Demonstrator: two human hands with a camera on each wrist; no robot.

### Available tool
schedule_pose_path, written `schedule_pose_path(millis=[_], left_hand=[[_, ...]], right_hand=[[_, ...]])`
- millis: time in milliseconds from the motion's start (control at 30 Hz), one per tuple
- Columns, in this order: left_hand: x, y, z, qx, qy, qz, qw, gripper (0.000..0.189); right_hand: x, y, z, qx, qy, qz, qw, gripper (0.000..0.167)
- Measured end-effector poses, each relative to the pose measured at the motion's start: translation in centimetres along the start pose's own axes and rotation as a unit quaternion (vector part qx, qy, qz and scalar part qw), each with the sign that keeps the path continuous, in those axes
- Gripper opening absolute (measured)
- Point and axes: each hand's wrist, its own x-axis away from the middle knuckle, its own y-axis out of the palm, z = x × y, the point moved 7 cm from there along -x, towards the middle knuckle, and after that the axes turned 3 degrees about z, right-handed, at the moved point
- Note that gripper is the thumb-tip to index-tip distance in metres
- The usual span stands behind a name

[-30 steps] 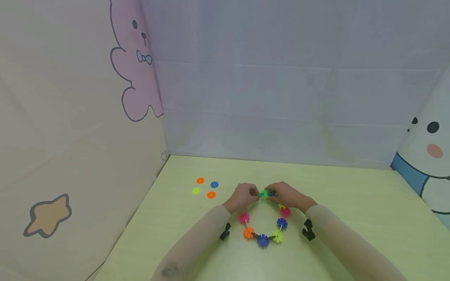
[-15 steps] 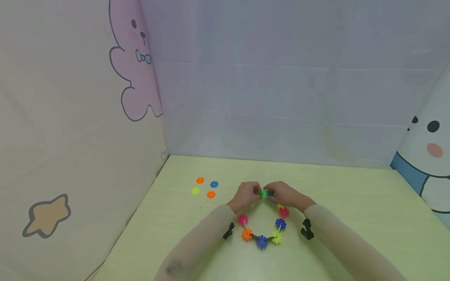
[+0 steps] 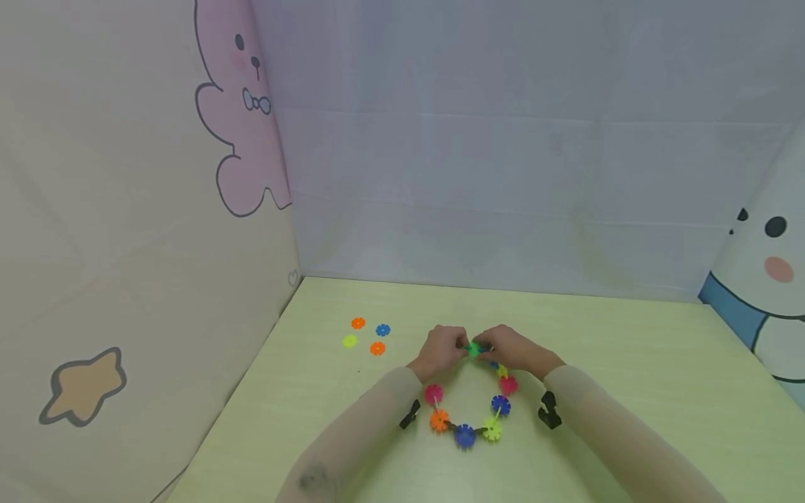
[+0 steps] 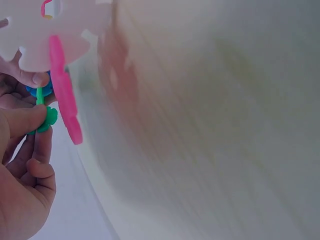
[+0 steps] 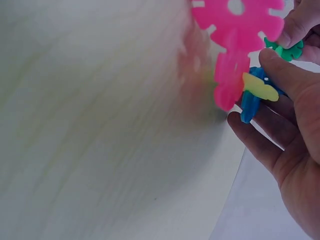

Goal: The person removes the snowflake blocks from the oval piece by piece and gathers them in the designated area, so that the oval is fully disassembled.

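Note:
A curved chain of slotted snowflake discs, linked edge to edge, hangs down toward me in the head view, with a dark blue disc [image 3: 465,436] at its low point. My left hand [image 3: 441,351] pinches a dark green snowflake disc [image 4: 51,118] between thumb and fingers. Close on its right, my right hand [image 3: 511,348] grips the chain's blue snowflake disc [image 5: 251,100]. A bright green disc [image 3: 474,348] shows between the two hands. Below the left hand is the chain's other end, a pink disc [image 3: 434,394]. Fingers partly hide the joined pieces.
Loose discs lie flat on the table [image 3: 629,363] to the left: two orange discs [image 3: 377,348], a blue disc [image 3: 383,330] and a yellow disc [image 3: 349,341]. A black wrist mount [image 3: 550,411] juts from the right sleeve. Cloth walls [image 3: 503,175] stand behind and at the sides.
My left hand has moved slightly right, closer to the right hand. The lower part of the chain has shifted a little left and toward me. The loose discs lie as before.

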Motion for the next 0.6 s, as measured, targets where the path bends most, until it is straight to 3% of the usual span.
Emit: schedule_pose_path(millis=[400, 600], left_hand=[[-0.20, 0.04, -0.05, -0.006, 0.022, 0.009, 0.9997, 0.008], [-0.20, 0.14, -0.53, -0.005, 0.018, 0.000, 0.9998, 0.008]], right_hand=[[0.10, -0.28, -0.44, 0.005, -0.002, 0.002, 1.0000, 0.007], [0.06, -0.24, -0.16, 0.006, 0.000, 0.004, 1.0000, 0.005]])
